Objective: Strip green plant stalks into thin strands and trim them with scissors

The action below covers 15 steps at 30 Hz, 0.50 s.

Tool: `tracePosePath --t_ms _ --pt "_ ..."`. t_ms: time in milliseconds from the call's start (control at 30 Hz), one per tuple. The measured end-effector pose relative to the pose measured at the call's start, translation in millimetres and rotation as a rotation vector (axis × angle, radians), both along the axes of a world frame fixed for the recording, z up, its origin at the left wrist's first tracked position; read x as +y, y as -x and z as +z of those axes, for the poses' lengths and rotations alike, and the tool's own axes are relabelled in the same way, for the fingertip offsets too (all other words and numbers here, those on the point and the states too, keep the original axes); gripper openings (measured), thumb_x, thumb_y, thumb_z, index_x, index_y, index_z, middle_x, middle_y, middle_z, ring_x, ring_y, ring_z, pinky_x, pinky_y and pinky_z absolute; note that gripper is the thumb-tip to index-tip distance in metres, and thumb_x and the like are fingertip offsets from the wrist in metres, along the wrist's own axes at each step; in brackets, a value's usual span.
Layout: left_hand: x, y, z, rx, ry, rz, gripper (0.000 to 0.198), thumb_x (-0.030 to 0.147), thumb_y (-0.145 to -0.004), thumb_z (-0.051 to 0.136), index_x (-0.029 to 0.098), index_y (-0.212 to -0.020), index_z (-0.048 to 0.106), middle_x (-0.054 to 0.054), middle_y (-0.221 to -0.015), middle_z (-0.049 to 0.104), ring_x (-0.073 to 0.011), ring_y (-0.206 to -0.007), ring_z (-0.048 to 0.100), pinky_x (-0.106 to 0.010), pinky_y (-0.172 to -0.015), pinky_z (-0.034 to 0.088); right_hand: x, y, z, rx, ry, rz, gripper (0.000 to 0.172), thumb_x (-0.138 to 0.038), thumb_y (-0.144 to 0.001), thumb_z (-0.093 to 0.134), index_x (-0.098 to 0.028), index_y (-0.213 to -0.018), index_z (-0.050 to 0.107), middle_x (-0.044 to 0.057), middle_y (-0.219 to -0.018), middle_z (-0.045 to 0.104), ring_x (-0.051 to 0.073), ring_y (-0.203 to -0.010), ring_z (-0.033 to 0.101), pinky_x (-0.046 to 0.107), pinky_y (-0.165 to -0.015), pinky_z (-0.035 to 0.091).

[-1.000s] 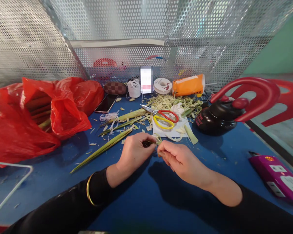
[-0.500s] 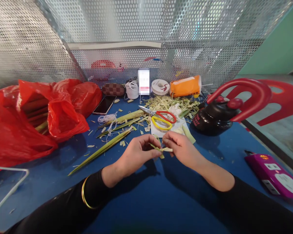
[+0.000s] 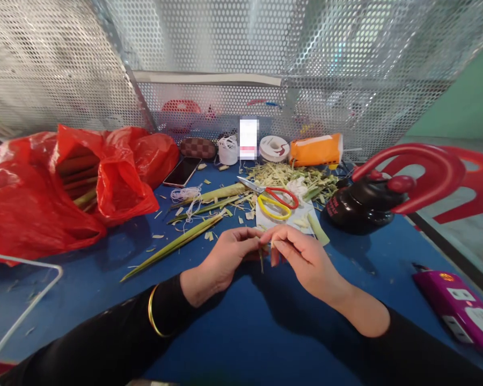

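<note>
My left hand (image 3: 229, 256) and my right hand (image 3: 300, 254) meet above the blue table (image 3: 233, 343), both pinched closed. Between their fingertips is a small piece of pale green plant strip (image 3: 261, 257), one thin end hanging down; the fingers cover most of it. Just beyond lie scissors (image 3: 273, 201) with one red and one yellow handle, on a white paper (image 3: 261, 219). A cut green stalk piece (image 3: 317, 228) rests at the paper's right side. Long pointed green stalks (image 3: 173, 246) lie to the left of my hands.
At left is a red plastic bag (image 3: 132, 177) holding stalks. A phone (image 3: 182, 172), white string (image 3: 187, 194), a ribbon spool (image 3: 274, 148) and an orange packet (image 3: 317, 150) sit behind. Plant shavings (image 3: 282, 174) are heaped there. A black pot (image 3: 358, 206) and purple power strip (image 3: 456, 305) stand right.
My hands have drawn closer together, the right fingers now overlapping the left fingertips. The plant strip has turned, with one end now pointing down. The whole view has shifted slightly.
</note>
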State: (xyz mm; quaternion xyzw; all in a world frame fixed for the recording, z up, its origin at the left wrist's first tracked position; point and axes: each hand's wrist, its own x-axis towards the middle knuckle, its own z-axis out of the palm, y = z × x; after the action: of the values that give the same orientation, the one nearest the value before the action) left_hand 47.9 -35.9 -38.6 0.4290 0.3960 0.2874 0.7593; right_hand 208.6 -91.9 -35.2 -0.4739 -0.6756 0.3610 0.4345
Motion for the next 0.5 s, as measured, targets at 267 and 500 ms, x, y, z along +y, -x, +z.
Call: tracePosePath --t_ms 267,500 --pt "7.1 -0.3 -2.7 0.136 -0.175 0.214 0.014 0.015 -0.065 0.07 0.012 -0.078 0.068 -0.002 -0.065 0.065 -0.0104 -0.057 0.059 -0.022 -0.059 0.047 -10.0 10.9 6.8 0.194 0.199 -0.069 0.019 -0.026 -0.092 0.045 -0.02 -0.076 0.052 -0.005 -0.056 0.051 0.011 -0.051 0.052 0.028 -0.06 0.043" --pt "4.4 2.1 0.3 -0.034 0.043 0.088 0.015 0.018 -0.067 0.073 0.013 -0.08 0.068 -0.005 -0.076 0.069 -0.0124 -0.068 0.065 -0.022 -0.066 0.049 8.2 -1.8 -0.7 0.261 0.228 -0.422 0.015 -0.032 -0.084 0.055 -0.02 -0.075 0.057 -0.006 -0.054 0.048 0.01 -0.045 0.046 0.024 -0.047 0.038"
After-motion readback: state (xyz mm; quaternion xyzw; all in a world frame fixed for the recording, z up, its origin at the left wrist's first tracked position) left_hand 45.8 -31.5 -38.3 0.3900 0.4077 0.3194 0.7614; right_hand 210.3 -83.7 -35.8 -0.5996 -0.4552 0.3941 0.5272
